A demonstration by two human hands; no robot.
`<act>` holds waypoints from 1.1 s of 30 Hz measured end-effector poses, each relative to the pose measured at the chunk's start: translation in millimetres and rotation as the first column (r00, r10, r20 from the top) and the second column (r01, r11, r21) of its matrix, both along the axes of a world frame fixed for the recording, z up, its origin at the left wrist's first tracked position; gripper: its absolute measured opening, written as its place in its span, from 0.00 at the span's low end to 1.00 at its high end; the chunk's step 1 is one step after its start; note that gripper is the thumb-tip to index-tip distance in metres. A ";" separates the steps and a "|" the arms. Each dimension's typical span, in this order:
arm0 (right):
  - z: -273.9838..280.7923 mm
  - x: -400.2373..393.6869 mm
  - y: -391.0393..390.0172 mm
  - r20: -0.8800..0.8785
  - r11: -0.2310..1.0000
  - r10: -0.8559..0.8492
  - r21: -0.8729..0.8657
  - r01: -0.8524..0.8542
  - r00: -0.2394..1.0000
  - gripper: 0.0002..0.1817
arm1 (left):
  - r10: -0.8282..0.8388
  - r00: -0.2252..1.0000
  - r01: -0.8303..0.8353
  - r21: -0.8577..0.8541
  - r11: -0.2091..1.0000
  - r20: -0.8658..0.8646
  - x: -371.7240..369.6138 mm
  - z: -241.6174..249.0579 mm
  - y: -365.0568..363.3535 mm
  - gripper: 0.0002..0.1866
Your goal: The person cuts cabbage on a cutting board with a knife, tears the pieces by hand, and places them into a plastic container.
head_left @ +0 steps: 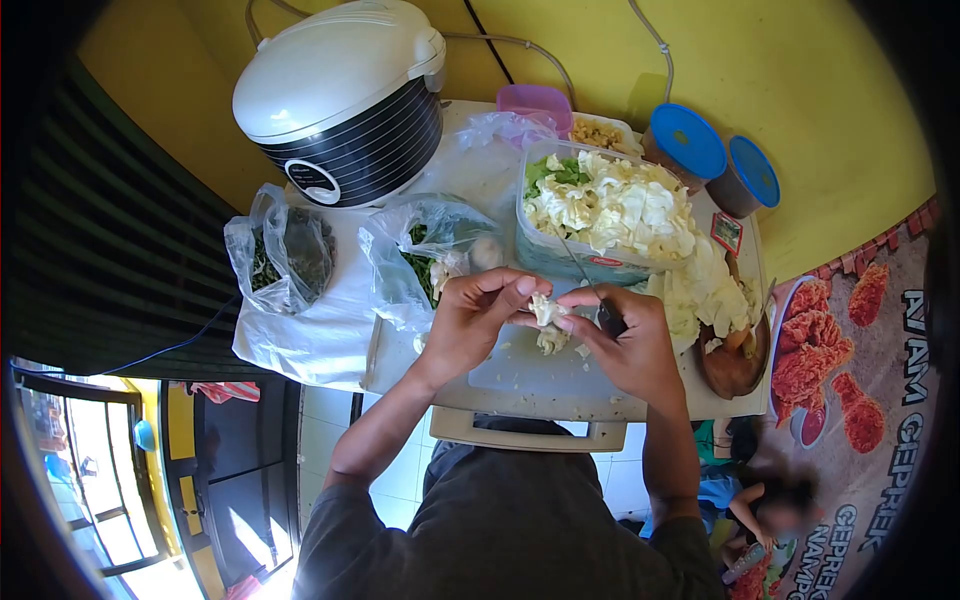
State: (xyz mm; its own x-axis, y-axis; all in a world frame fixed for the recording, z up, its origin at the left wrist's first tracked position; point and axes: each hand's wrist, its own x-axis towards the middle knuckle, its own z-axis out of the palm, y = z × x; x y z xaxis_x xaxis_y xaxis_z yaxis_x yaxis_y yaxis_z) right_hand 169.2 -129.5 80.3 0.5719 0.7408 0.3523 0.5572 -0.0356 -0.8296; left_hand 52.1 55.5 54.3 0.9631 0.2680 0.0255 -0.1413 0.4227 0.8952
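Between my two hands is a small pale cauliflower piece [546, 308], pinched by the fingertips of my left hand [478, 318] and my right hand [622, 340]. My right hand also holds a knife [609, 318] by its dark handle, the blade pointing up and left. Another pale piece [551, 341] lies just below the fingers, over a whitish cutting board [500, 385] scattered with small bits. Beyond my hands stands a clear plastic tub [530, 235] heaped with pale leaves and some green ones.
A rice cooker [340, 100] stands at the back left. Plastic bags [400, 240] with greens lie left of the tub. Blue-lidded containers [686, 142] stand at the back right. A brown bowl [730, 376] sits at the right edge. Another person [765, 510] is low at right.
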 end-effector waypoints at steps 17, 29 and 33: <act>12.7 -1.5 -15.9 -0.255 0.946 -0.253 0.136 0.294 0.933 0.11 | 0.249 0.825 -0.543 0.834 0.097 0.508 75.6 44.7 35.7 0.12; -9.5 -6.9 -69.0 -0.071 0.883 -0.468 -0.086 0.462 0.881 0.10 | 0.079 0.967 -0.224 0.956 -0.191 0.243 80.6 68.1 30.7 0.15; -20.4 -9.4 -66.4 0.104 0.849 -0.496 -0.152 0.507 0.862 0.14 | 0.117 0.962 -0.209 0.938 -0.276 0.248 73.8 59.5 26.0 0.17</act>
